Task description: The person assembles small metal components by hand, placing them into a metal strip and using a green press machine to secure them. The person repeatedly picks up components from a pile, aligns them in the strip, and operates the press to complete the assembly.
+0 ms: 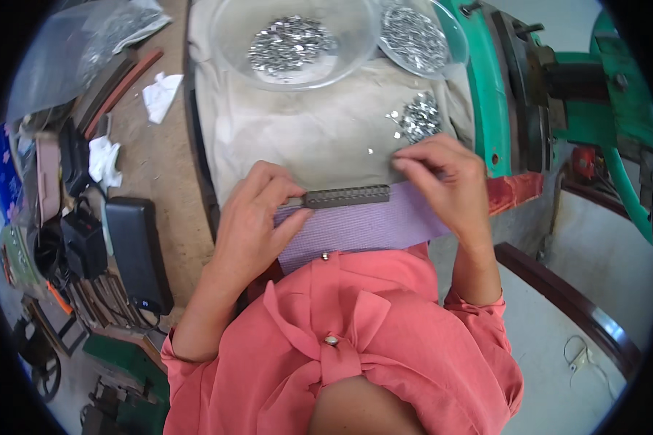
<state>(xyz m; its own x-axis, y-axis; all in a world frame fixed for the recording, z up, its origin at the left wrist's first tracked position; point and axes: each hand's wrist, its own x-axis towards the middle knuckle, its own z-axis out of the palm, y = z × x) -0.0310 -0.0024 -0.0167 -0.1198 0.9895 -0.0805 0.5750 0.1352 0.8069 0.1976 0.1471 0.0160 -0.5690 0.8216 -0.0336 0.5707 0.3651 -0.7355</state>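
My left hand point(257, 210) is closed on the left end of a dark, narrow metal bar point(348, 196) with a row of slots along its top. The bar lies level over a purple woven mat point(341, 232). My right hand point(446, 177) is just beyond the bar's right end, thumb and forefinger brought together. Whatever is between those fingertips is too small to make out. Right above this hand, a loose pile of small shiny metal pieces point(421, 117) rests on the beige cloth point(290, 130), with a few stray pieces beside it.
Two clear plastic bowls, one large point(225, 51) and one smaller point(457, 54), hold many metal pieces at the back. A green machine point(486, 94) borders the right. On the left board point(167, 167) are a black power bank point(138, 250), crumpled tissue point(105, 161) and cables.
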